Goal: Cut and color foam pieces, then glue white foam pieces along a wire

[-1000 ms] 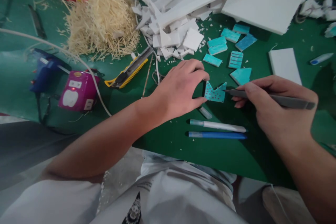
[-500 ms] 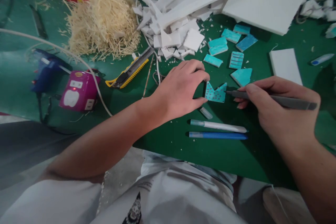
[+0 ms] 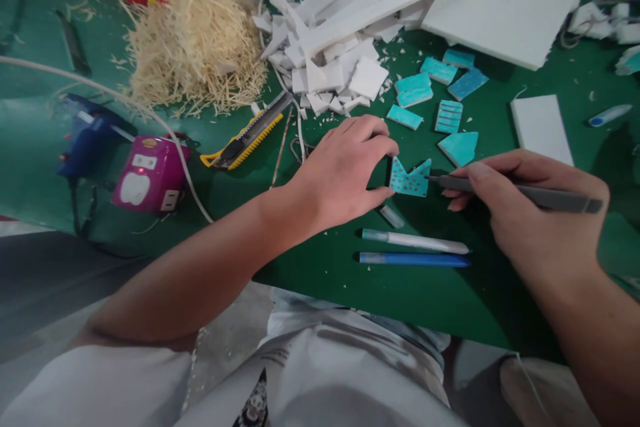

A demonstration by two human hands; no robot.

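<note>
Between its thumb and forefinger, my left hand (image 3: 345,170) pins the left edge of a small turquoise foam piece (image 3: 411,180), notched at the top and covered in dark dots. My right hand (image 3: 540,207) grips a dark grey pen (image 3: 530,193), its tip at the piece's right edge. Just below lie a clear pen cap (image 3: 391,216), a white marker with a teal end (image 3: 417,240) and a blue marker (image 3: 415,259). Above are several turquoise-painted foam pieces, among them a striped one (image 3: 449,116) and a pointed one (image 3: 459,148).
White foam scraps (image 3: 325,67) pile up behind my left hand, beside straw-like shavings (image 3: 205,47). A yellow utility knife (image 3: 247,133), a pink power adapter (image 3: 151,173) and a blue glue gun (image 3: 93,133) lie left. At right are a white foam block (image 3: 543,128) and a large foam sheet (image 3: 510,0).
The pen tip has shifted very slightly down along the dotted piece's right edge. My left hand keeps its hold, and the rest looks the same apart from a slight camera shift.
</note>
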